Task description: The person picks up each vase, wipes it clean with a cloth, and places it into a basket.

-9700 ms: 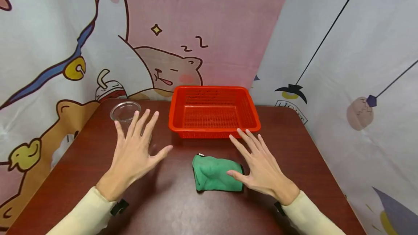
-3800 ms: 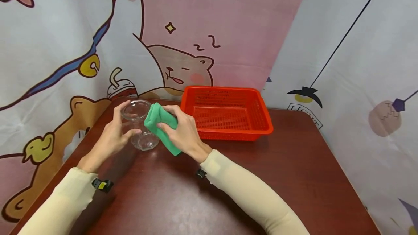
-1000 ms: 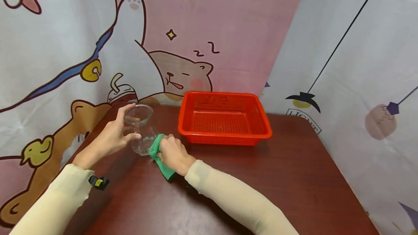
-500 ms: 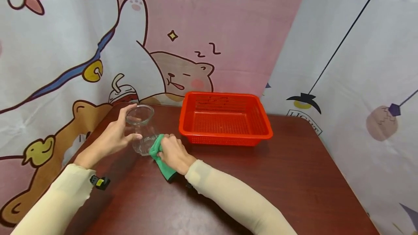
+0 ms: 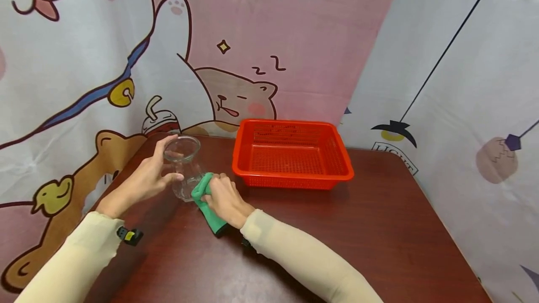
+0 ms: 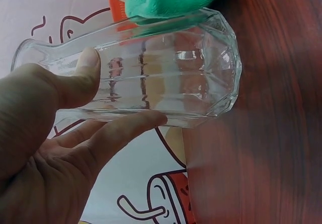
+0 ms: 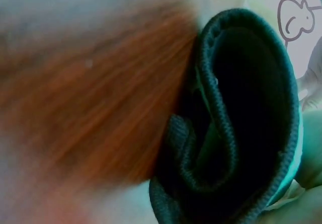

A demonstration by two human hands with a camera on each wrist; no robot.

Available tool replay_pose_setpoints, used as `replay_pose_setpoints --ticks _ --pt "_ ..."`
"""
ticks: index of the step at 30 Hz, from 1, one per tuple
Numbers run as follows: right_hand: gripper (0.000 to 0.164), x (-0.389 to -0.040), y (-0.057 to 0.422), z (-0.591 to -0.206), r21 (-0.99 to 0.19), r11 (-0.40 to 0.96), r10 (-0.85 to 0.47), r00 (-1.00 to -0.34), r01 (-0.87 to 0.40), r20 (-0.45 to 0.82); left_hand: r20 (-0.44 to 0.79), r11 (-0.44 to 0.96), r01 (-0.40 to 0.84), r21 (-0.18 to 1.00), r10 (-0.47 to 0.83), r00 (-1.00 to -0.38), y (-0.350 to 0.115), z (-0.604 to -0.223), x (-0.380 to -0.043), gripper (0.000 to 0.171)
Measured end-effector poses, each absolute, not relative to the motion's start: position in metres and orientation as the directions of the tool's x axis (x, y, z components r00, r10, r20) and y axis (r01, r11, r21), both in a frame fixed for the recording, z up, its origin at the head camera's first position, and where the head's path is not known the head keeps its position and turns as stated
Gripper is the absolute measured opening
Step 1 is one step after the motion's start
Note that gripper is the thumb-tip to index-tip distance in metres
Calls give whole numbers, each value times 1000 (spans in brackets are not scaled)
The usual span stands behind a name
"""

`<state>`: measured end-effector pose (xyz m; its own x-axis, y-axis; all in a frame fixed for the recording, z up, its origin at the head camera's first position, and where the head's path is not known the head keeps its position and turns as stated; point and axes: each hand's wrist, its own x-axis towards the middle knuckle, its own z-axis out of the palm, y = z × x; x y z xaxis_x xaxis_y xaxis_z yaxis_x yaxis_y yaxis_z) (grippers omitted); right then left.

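In the head view a clear glass vase [image 5: 187,174] is at the left of the table. My left hand [image 5: 143,182] grips it from the left, thumb on the near side. The left wrist view shows the vase's faceted body [image 6: 166,78] with the thumb and fingers around it. My right hand [image 5: 227,200] holds a folded green cloth [image 5: 212,218] against the vase's lower right side, its loose end hanging toward me. Up close in the right wrist view, the cloth's dark-edged folds [image 7: 292,133] hide most of the right hand.
A red perforated plastic basket [image 5: 294,179] stands at the back middle of the dark brown table [image 5: 358,228], right of the vase. Nothing shows inside it. A cartoon-printed curtain [image 5: 311,46] hangs behind the table and along its sides.
Earlier both hands were open and the cloth lay on the table. Then the cloth was held near the vase's upper side; now it is at the lower side. Over the last second little has moved.
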<state>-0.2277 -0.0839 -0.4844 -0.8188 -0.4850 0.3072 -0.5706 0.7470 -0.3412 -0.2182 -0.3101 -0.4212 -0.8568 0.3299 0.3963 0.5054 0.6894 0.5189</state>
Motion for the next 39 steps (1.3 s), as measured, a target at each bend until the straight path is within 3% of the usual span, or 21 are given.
replay_pose_setpoints --ticks 15,24,32,39 --pt "37 -226 -86 -470 -426 689 -425 -803 -587 418 388 680 506 530 336 -858 -312 -420 -216 107" --pt "57 -232 -89 -457 -452 638 -372 -763 -623 528 385 679 518 519 355 -852 -314 -423 -216 108" --pt "47 -239 -86 -446 -561 497 -302 -739 -661 603 361 682 506 528 359 -860 -314 -422 -215 109" --pt "50 -242 -84 -439 -584 421 -245 -707 -694 663 338 699 480 531 345 -876 -315 -421 -215 108"
